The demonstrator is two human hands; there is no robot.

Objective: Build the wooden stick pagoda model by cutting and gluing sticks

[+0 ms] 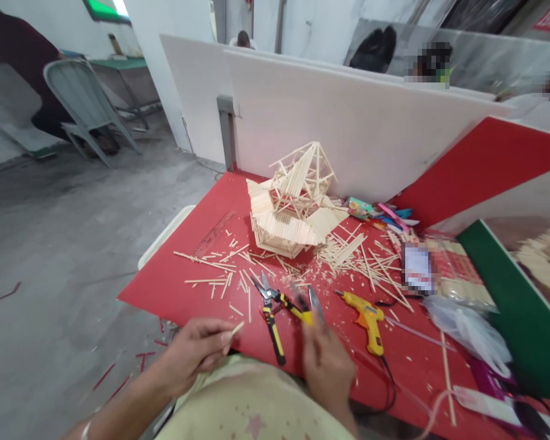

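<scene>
A short wooden stick (238, 329) is pinched between the thumb and fingers of my left hand (204, 348), near the table's front edge. My right hand (327, 363), smeared by motion, is closed around a blurred metal-bladed tool (316, 301). Yellow-and-black shears (269, 295) lie between my hands, their blades apart; one handle reaches close to my right hand. Behind them stands a structure of thin wooden sticks (284, 229) with an open, pointed stick frame (305, 174) on top. Loose sticks (348, 253) and small offcuts are scattered around its base.
Right of my right hand, a yellow glue gun (368, 318) lies on the red table (165, 287), its cord trailing forward. A clear plastic bag (470, 333), stick packs (462, 275) and a green panel (508, 305) are farther right. A white partition (348, 122) borders the back.
</scene>
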